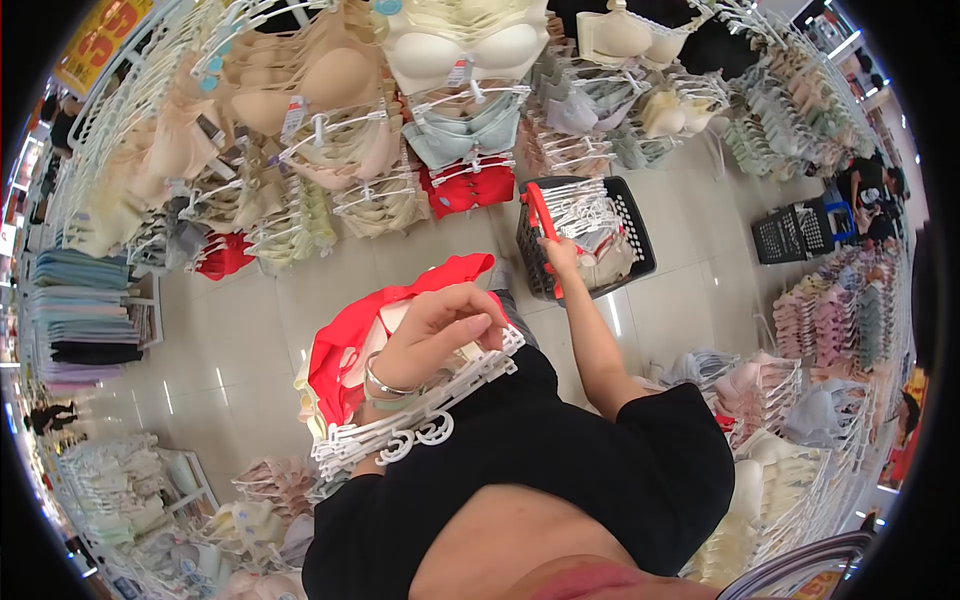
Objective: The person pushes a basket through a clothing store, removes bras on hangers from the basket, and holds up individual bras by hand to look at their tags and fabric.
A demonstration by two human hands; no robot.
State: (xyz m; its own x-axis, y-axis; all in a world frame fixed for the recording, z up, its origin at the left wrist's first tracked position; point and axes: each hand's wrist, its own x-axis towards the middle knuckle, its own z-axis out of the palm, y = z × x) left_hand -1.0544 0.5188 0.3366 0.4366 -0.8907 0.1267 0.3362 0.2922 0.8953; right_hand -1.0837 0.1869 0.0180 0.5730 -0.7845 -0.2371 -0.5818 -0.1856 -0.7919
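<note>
My right hand (pixel 561 256) is closed around the red handle (pixel 541 215) of a dark shopping basket (pixel 641 225). White hangers and pale bras (pixel 606 262) lie inside the basket. Bent in front of my chest, my left hand (pixel 440 325) has its fingers curled in, with no object showing in them. A bracelet circles that wrist. Over my left forearm hang several white hangers (pixel 420 405) with red garments (pixel 345 345) and cream ones, their hooks toward my body. The hangers partly hide the forearm.
Racks of bras (pixel 465 50) stand ahead, with more racks (pixel 770 480) at the right and lower left. Folded garments (pixel 85 310) hang at the left. A second dark basket (pixel 790 235) with a blue handle is near another person (pixel 870 195) at the right. Tiled floor (pixel 690 305) lies between.
</note>
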